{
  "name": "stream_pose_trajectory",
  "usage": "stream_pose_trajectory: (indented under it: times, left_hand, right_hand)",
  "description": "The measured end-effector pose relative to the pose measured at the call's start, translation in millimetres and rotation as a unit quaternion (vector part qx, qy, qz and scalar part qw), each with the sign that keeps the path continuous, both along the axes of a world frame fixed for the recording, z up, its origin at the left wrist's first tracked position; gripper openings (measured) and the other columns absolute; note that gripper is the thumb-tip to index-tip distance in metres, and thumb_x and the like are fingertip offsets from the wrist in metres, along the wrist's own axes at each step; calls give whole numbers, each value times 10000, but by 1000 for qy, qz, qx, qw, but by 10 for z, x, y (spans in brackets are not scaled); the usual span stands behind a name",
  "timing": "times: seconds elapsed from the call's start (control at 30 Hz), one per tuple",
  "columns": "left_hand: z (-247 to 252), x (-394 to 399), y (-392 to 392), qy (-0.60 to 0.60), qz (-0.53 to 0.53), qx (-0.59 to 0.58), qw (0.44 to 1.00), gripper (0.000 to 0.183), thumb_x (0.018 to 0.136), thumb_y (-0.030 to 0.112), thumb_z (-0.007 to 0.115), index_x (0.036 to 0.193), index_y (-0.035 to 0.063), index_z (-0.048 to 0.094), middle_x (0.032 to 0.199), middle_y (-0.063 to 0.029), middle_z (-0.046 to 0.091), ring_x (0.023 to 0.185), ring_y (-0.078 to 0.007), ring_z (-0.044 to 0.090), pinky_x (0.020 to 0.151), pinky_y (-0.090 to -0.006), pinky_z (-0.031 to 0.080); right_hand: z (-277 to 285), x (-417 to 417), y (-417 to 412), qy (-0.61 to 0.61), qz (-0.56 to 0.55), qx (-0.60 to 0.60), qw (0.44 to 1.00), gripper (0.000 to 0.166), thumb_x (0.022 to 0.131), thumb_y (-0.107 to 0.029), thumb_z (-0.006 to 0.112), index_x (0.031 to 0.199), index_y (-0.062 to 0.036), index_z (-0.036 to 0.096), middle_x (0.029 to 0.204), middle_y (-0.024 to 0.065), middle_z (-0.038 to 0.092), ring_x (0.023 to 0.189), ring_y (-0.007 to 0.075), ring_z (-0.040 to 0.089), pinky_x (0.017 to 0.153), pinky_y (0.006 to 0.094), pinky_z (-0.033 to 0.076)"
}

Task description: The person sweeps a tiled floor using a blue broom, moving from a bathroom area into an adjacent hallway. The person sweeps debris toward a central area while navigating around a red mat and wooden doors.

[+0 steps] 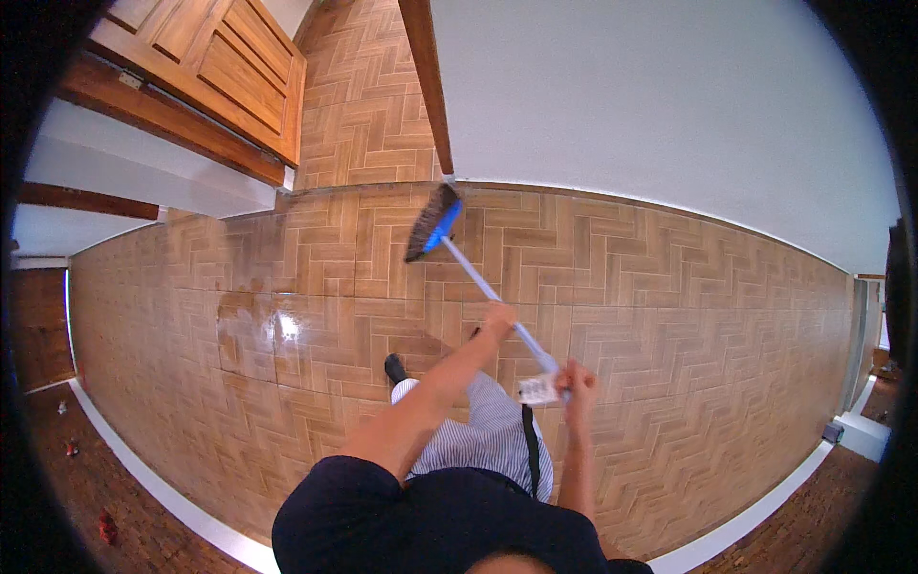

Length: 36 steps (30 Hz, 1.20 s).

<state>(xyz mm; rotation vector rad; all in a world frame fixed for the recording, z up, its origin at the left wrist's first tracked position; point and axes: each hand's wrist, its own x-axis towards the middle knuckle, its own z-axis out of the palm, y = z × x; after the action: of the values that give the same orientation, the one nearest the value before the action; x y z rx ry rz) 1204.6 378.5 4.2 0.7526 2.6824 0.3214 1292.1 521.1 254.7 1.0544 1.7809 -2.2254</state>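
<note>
A push-style broom slants away from me, its pale handle (473, 273) running up to a blue head (443, 226) with dark bristles (429, 221). The bristles are at the tiled floor, close to the foot of the door frame. Around the middle of the handle, my left hand (500, 319) is closed. Higher up, my right hand (576, 380) grips the handle near its top end. A white tag (538, 389) bearing blurred print hangs beside that hand.
An open wooden door (244, 72) stands at the upper left. A dark wooden door jamb (429, 86) borders a white wall (645, 100). Wood-patterned tiles (681, 344) cover the floor, with a wet-looking shiny patch (247, 326) to the left. White ledges (165, 495) edge brown ground behind me.
</note>
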Motion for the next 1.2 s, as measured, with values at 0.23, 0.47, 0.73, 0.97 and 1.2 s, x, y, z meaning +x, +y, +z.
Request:
stream_pose_trajectory:
  times: [0.23, 0.47, 0.73, 0.97, 1.2]
  left_hand:
    - [1176, 176, 1150, 18, -15, 139, 990, 31, 615, 113, 553, 597, 88, 556, 617, -72, 564, 617, -291, 563, 536, -436, 378]
    - [1570, 624, 195, -147, 166, 49, 974, 282, 624, 230, 626, 774, 17, 518, 713, -154, 582, 718, -327, 573, 606, -444, 426]
    - [933, 1486, -1725, -227, 384, -22, 895, 240, 665, 190, 610, 795, 4, 531, 791, -211, 583, 778, -345, 578, 673, -424, 466]
    - [550, 1411, -1317, -151, 354, 121, 915, 121, 632, 105, 580, 724, 30, 552, 762, -190, 571, 719, -369, 551, 617, -441, 440]
    - [971, 468, 10, -11, 240, 366, 899, 59, 606, 52, 532, 656, 46, 502, 712, -174, 528, 722, -356, 499, 615, -432, 388]
  right_hand:
    - [907, 297, 906, 123, 5, 19, 992, 349, 825, -231, 484, 521, -68, 425, 431, 16, 406, 362, 111, 375, 366, 221, 311]
    - [967, 170, 756, 50, 122, -82, 988, 389, 833, -220, 448, 476, -70, 416, 455, 43, 450, 383, 121, 402, 392, 223, 333]
    - [5, -124, -1060, 62, 594, -59, 800, 298, 833, -205, 466, 625, -13, 559, 486, -1, 457, 426, 59, 413, 401, 217, 336]
    - [471, -347, -844, -11, 590, -11, 807, 310, 818, -268, 505, 625, -32, 557, 482, -18, 459, 399, 43, 388, 355, 206, 293]
    - [1293, -376, -135, 2, 471, 160, 867, 366, 824, -257, 490, 537, -31, 504, 446, -5, 438, 375, 59, 387, 347, 219, 278]
